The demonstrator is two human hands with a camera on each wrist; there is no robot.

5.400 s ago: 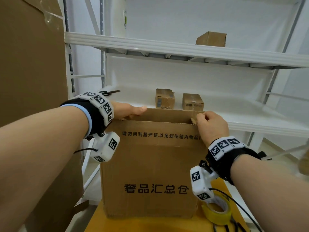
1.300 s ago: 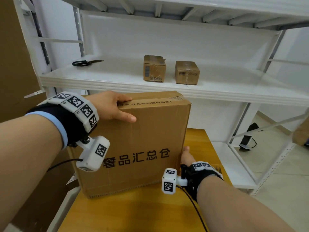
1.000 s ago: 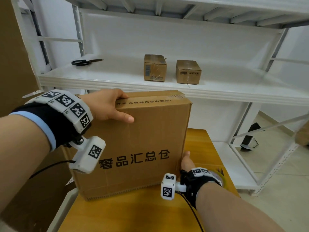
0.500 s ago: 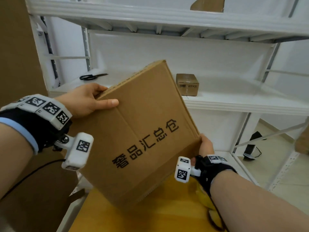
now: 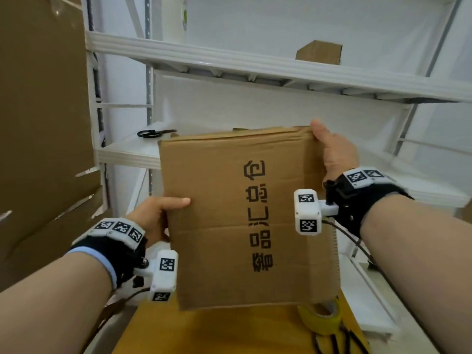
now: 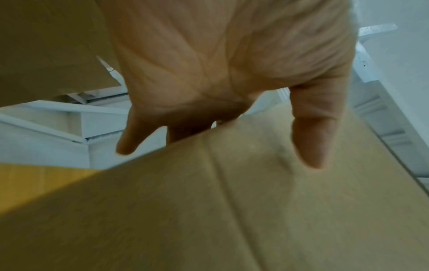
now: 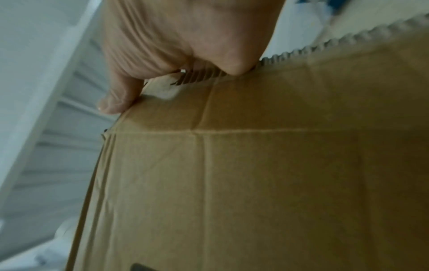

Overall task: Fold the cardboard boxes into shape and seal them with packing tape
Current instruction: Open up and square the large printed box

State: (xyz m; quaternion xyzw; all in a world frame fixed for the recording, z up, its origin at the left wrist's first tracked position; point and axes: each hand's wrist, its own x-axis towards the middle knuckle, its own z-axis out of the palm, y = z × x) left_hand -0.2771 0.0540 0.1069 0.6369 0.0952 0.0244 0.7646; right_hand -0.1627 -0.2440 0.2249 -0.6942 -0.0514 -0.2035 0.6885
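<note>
A brown cardboard box [image 5: 229, 213] with black printed characters is held up above the wooden table [image 5: 217, 333], turned so the print runs vertically. My left hand [image 5: 163, 213] grips its left edge low down, thumb on the front face [image 6: 308, 139] and fingers behind. My right hand [image 5: 332, 149] grips the upper right corner, thumb along the top edge, its fingers curled over the fluted edge [image 7: 209, 73] in the right wrist view. A yellowish roll of packing tape [image 5: 319, 315] lies on the table under the box's lower right corner.
White metal shelving [image 5: 255, 62] stands right behind the box, with black scissors [image 5: 153, 133] on the middle shelf and a small carton [image 5: 319, 52] on the upper one. Large flat cardboard sheets [image 5: 38, 123] lean at the left. Black cables [image 5: 339, 341] lie beside the tape.
The box has been lifted off the table and turned a quarter turn. My right hand rose from the lower right corner to the upper right; my left hand dropped to the left edge.
</note>
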